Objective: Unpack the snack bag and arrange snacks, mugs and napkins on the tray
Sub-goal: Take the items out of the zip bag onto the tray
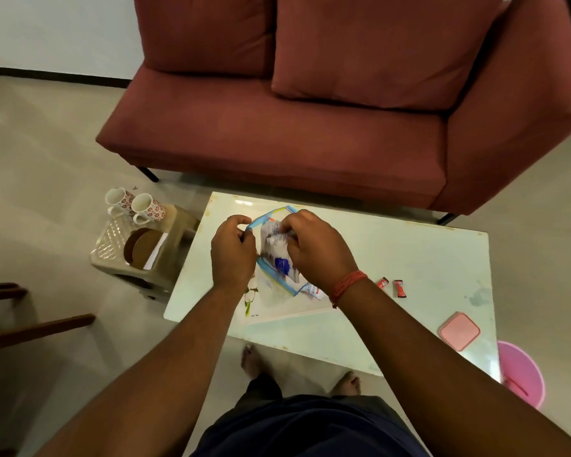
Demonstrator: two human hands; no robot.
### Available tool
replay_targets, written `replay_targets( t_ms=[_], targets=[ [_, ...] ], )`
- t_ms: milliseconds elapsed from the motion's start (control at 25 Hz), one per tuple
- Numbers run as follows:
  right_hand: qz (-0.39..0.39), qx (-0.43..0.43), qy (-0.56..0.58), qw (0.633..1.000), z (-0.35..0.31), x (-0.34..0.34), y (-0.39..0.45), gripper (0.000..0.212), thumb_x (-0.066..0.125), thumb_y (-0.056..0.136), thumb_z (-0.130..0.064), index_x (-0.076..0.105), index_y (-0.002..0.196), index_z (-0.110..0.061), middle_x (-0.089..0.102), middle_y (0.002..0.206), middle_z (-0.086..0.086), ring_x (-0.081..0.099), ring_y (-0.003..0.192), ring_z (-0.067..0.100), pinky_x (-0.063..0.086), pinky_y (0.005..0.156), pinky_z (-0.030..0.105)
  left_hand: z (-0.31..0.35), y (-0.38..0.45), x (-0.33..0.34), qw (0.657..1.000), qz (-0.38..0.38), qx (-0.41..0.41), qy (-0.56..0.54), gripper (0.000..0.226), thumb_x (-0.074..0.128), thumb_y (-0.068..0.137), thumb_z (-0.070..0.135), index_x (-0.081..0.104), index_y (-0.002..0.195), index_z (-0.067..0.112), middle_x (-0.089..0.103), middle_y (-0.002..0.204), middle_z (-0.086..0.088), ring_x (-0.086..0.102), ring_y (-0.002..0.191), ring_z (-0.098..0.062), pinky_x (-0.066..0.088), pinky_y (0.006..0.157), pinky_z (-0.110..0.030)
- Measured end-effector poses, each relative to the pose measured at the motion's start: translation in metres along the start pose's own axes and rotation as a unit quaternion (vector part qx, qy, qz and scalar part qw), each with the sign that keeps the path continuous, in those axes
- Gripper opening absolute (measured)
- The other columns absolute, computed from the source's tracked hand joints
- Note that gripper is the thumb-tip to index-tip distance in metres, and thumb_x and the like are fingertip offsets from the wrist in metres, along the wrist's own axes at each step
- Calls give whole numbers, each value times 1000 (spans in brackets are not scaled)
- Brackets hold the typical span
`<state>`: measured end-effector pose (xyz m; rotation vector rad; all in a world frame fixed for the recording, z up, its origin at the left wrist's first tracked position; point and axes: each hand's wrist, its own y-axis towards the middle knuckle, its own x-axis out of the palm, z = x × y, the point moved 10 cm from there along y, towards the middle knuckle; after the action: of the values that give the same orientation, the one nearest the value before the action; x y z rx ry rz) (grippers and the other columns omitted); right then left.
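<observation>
— Head view: where does the snack bag [279, 258] sit against the hands?

— On the pale bench [409, 258], between both hands. The left hand [233, 252] is at its 9 o'clock edge, the right hand [314, 249] at its 3 o'clock, reaching over the mouth.

— And each grip?

— The left grip is curled tight, pinching the bag's blue rim. The right grip is closed on a crinkled white packet [272, 234] at the bag's opening. A red thread band [348, 286] circles the right wrist.

— Anything else on the bench?

— Two small red sachets [391, 286] at 3 o'clock of the bag, well apart from it, and a pink square lid [459, 331] toward 4 o'clock.

— The mugs?

— Two flowered mugs [136, 206] stand off the bench at 10 o'clock, on a clear tray [109, 242] atop a plastic stool [165, 268], beside brown round coasters [140, 247]. A maroon sofa [294, 127] fills 12 o'clock; a pink bucket [521, 374] sits at 4 o'clock on the floor.
</observation>
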<state>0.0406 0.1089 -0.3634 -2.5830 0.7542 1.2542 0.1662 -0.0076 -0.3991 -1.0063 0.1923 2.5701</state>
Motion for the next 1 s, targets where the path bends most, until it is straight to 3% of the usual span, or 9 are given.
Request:
replay_targets(
  t_ms=[120,240,320,400,480,560,720,840,1000],
  targets=[
    [121,23,124,985,9,-40,-4,20,55,83,-3,67,92,-17,65,98,-3,60,86,12,47,75,21,-18,17,-4,1000,-3,-27,-9,15,57,98,14,63,112,15,70,95,-11,68,79,-21,61,67,-30],
    [258,146,223,929,64,-49,-18,22,52,76,-1,64,86,-17,66,90,-1,60,83,12,46,74,17,-37,36,-12,999,-18,-36,-9,13,56,98,15,62,110,16,70,100,-10,69,85,-23,54,58,-22],
    [320,260,258,874,111,-28,-35,21,51,79,-1,62,87,-17,65,88,-4,62,85,16,52,76,24,-54,49,-19,999,-28,-39,-2,11,55,99,15,62,106,20,70,99,-7,68,83,-21,51,55,-21],
    [346,354,252,831,150,9,-53,20,52,83,-1,61,87,-18,64,88,-5,64,87,18,57,81,38,-70,61,-26,998,-38,-42,-15,14,56,98,13,59,100,27,69,93,-6,68,78,-23,60,62,-36],
    [324,423,248,809,176,60,-60,22,52,86,1,59,85,-19,64,91,-1,65,91,23,56,86,45,-85,72,-34,998,-48,-49,-10,16,57,98,13,58,99,28,67,88,-5,68,74,-22,61,67,-42],
    [289,472,246,796,190,111,-62,22,51,86,2,60,85,-18,66,94,2,66,97,28,55,89,42,-100,83,-42,997,-52,-51,-1,13,56,98,13,61,103,25,67,86,-3,65,70,-12,59,60,-34],
    [179,540,236,787,195,195,-50,15,58,91,-7,66,103,-7,67,105,3,62,103,22,45,81,12,-126,104,-58,998,-52,-42,1,14,58,96,11,66,107,17,64,76,4,61,66,-8,55,59,-30],
    [107,526,234,811,191,237,-28,27,52,96,-9,65,119,-10,66,121,7,61,115,26,47,102,31,-143,112,-68,998,-54,-43,4,15,59,95,8,66,107,15,59,70,10,59,65,-7,53,62,-30],
    [22,520,270,810,217,295,-16,52,52,92,-10,48,142,-21,58,137,8,58,121,30,47,105,47,-157,115,-71,997,-66,-48,16,16,58,95,7,66,107,15,59,73,9,60,68,-8,55,66,-34]
  ],
)
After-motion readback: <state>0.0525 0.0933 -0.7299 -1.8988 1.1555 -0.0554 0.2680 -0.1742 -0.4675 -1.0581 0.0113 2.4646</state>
